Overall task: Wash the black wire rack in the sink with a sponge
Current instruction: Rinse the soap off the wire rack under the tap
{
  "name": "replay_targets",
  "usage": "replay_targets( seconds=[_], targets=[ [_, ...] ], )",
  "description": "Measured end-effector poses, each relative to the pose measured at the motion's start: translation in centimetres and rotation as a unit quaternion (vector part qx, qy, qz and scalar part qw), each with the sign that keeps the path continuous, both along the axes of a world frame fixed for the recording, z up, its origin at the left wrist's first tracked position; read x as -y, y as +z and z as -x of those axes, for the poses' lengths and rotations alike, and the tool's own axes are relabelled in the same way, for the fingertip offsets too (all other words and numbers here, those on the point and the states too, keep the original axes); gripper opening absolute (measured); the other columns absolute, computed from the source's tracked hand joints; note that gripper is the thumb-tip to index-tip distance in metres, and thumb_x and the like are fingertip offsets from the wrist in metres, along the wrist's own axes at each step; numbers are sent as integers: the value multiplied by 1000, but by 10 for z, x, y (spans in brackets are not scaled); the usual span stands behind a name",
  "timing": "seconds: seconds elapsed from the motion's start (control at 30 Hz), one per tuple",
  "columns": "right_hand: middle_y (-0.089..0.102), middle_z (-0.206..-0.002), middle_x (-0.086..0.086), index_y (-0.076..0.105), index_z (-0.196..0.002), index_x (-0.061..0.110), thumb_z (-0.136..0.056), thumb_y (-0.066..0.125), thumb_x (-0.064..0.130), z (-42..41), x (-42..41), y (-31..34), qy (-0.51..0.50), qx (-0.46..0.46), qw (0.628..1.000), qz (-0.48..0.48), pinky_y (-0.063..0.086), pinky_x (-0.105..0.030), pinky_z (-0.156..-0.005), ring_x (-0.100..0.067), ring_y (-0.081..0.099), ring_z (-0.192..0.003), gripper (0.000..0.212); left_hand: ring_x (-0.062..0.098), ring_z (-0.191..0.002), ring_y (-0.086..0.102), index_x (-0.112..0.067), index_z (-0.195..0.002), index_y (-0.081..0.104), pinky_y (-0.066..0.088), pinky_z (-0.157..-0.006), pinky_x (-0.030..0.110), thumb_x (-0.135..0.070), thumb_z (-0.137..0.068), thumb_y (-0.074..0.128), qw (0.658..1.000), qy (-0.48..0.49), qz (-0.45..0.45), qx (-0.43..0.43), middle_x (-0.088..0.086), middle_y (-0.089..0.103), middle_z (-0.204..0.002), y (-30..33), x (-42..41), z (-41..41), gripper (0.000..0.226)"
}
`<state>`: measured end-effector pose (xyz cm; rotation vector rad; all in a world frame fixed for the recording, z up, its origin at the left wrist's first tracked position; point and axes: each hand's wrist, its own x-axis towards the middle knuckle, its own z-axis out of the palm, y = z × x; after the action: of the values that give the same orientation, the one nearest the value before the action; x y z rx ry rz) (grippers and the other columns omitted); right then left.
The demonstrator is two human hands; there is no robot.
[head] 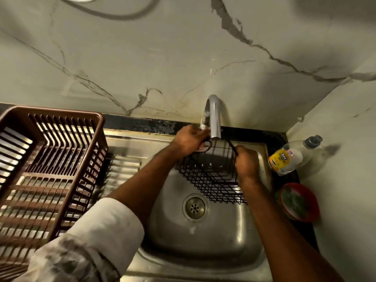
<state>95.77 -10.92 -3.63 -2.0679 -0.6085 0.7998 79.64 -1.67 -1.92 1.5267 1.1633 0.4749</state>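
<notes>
- Holding the rack under the tap is the step in hand, by my read: a rinse or wetting pass. No sponge in either hand, and I can't confirm water is running.
- sink (234, 247): steel basin, drain open at the bottom. Keep all work over the basin so runoff stays in.
- brown dish basket (48, 165): sits on the drainboard to the left, well apart from the rack. Likely landing spot once clean.
- black wire rack (211, 180): held tilted inside the basin, top edge just below the faucet (213, 117) spout, lower mesh over the drain side. Rotate it so every mesh face passes under the spout; crossings trap grime.
- left hand (189, 140): grips the rack's top-left corner, beside the faucet base. Whether it also touches the tap handle, can't tell.
- right hand (246, 163): fingers wrapped on the rack's right edge. Hands are apart, one per side, good for turning.
- soap bottle (289, 157) and red bowl (299, 202): on the counter to the right. The bowl holds something greenish, maybe a scrubber, too blurred to say. Freeing the right hand for it means the left must carry the rack alone.
</notes>
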Motion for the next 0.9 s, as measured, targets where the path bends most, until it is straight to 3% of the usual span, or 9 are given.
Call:
replay_targets(
  seconds=[0.07, 0.13, 0.27, 0.43, 0.5, 0.6, 0.7, 0.8, 0.9],
  targets=[
    [68, -68, -18, 71, -79, -3, -66, 52, 51, -3, 3, -5, -48, -52, 997, -29, 57, -43, -69, -38, 65, -69, 59, 9, -47, 50, -14, -70, 65, 43, -53, 26, -59, -97, 54, 999, 4, -14, -41, -4, 56, -55, -5, 1, 8, 53],
    [61, -66, -13, 69, -81, -8, -84, 55, 39, 3, 9, 1, -52, -75, 995, -50, 47, -32, -63, -29, 57, -65, 48, 10, -51, 52, -16, -77, 68, 45, -49, 25, -55, -96, 59, 998, 14, -1, -53, 3, 62, -62, -2, 2, 5, 44],
    [54, -52, 1, 55, -57, 18, -104, 46, 41, 9, 13, 5, -23, -111, 986, -119, 41, -27, -57, -14, 49, -51, 53, 18, -72, 66, -20, -87, 73, 56, -68, 31, -42, -95, 65, 981, -47, -82, -167, 1, 71, -81, 11, -5, -12, 24],
    [35, -48, 5, 37, -52, 21, -95, 51, 59, 14, 5, 21, -67, -95, 987, -115, 27, -26, -47, -11, 31, -44, 59, 26, -91, 69, -16, -112, 69, 57, -78, 35, -56, -94, 60, 950, -57, -159, -262, 6, 69, -96, 29, -1, -30, 45],
    [45, -52, 7, 46, -56, 21, -96, 55, 54, 17, -1, 23, -89, -85, 987, -104, 31, -26, -51, -10, 40, -47, 53, 26, -92, 70, -21, -106, 63, 58, -82, 37, -67, -95, 47, 962, -51, -126, -238, 8, 70, -97, 24, 14, -44, 50],
    [60, -60, 6, 60, -62, 22, -99, 54, 48, 23, -6, 22, -89, -31, 992, -78, 38, -26, -53, -9, 57, -57, 46, 34, -122, 57, -16, -129, 62, 38, -109, 47, -61, -99, 22, 948, -105, -183, -237, 14, 65, -127, 6, 37, -57, 67],
    [55, -56, 2, 54, -56, 15, -99, 54, 48, 22, -1, 20, -97, 1, 994, -57, 35, -28, -53, -15, 51, -54, 53, 37, -119, 57, -14, -136, 59, 45, -103, 49, -45, -104, 32, 929, -132, -248, -240, 15, 64, -129, -15, 32, -35, 52],
    [48, -54, 0, 48, -56, 15, -97, 57, 46, 20, 7, 16, -133, -23, 988, -77, 34, -31, -56, -19, 46, -53, 52, 29, -113, 61, -20, -128, 61, 50, -101, 56, -48, -104, 41, 981, -73, -111, -143, 10, 64, -121, -28, 15, -9, 43],
    [50, -56, 2, 48, -57, 16, -99, 55, 40, 25, 5, 15, -164, -25, 983, -78, 40, -32, -59, -19, 50, -54, 49, 26, -119, 55, -18, -131, 59, 47, -105, 50, -48, -107, 34, 977, -95, -105, -161, 6, 58, -123, -11, 23, -19, 47]
  ],
)
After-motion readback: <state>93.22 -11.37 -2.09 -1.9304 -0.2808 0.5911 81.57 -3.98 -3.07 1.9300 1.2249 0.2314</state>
